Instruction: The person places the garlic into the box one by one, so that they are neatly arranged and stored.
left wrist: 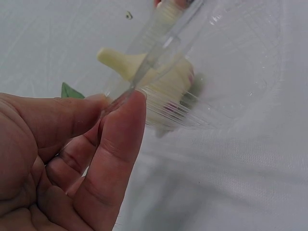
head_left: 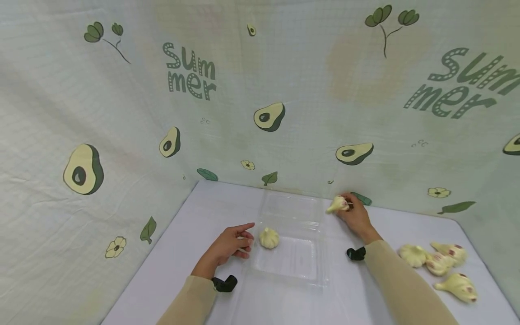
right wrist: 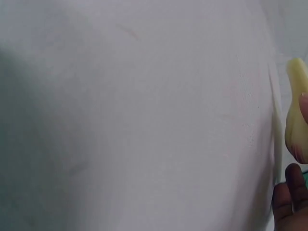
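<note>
My left hand [head_left: 229, 244] is at the left side of an open, clear plastic container [head_left: 298, 258]. In the left wrist view its thumb and forefinger pinch the thin clear edge, and a garlic bulb [left wrist: 166, 79] with a long stem shows behind the plastic. A pale garlic bulb [head_left: 269, 238] sits at the left of the container's base. Beyond the container's back right, my right hand [head_left: 356, 217] holds another garlic bulb [head_left: 337, 204], its stem pointing left. The right wrist view catches that bulb and some fingers [right wrist: 296, 190] only at its right edge.
Several garlic bulbs [head_left: 438, 264] lie grouped on the right of the white tabletop [head_left: 219, 203]. The container's lid [head_left: 291, 207] lies folded back toward the wall. A printed cloth [head_left: 300, 67] with avocados hangs along the back and sides.
</note>
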